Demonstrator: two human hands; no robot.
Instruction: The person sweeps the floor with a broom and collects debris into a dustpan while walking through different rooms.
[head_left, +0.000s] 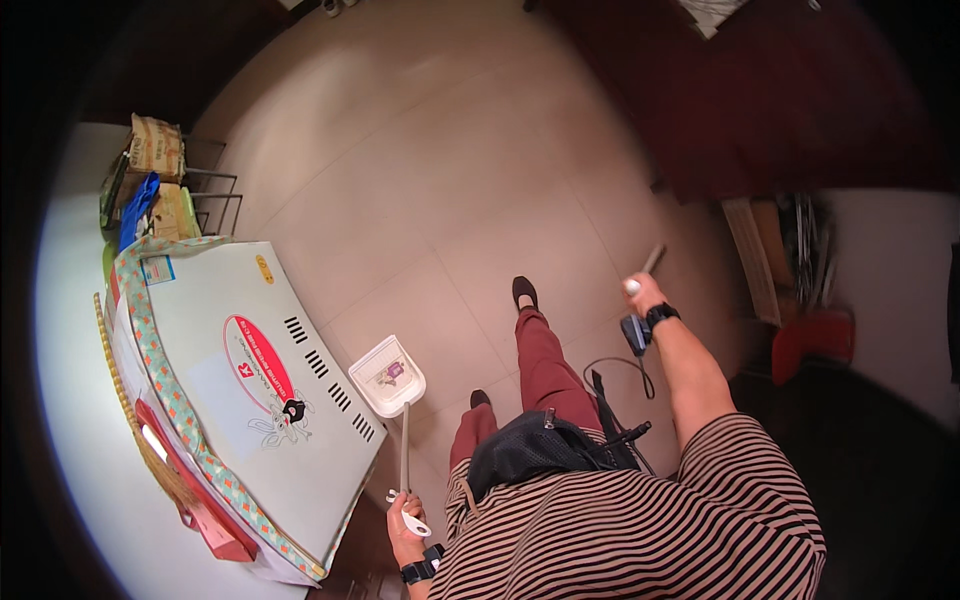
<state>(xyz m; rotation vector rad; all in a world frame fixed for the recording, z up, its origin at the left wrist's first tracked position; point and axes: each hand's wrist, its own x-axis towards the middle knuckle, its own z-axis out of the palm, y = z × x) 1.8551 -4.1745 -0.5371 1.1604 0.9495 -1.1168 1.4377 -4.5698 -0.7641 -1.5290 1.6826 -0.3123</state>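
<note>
My left hand (407, 517) grips the pale handle of a long-handled white dustpan (388, 377), near the handle's holed end. The pan hangs beside the white appliance, with its open side facing away from me and some small purple and dark matter or a print in it. My right hand (643, 292) is closed around a rod-like handle (654, 259) with a rounded white end. The far end of that handle is blurred, and what it carries cannot be told. A dark device with a cable hangs at my right wrist.
A white appliance (307, 405) with a patterned cloth edge stands at left, a straw broom (112, 360) beyond it. Behind are a metal rack (217, 195) and a cardboard box (156, 146). At right are a dark red surface (757, 105) and a red object (814, 343). Tiled floor (420, 187) lies ahead.
</note>
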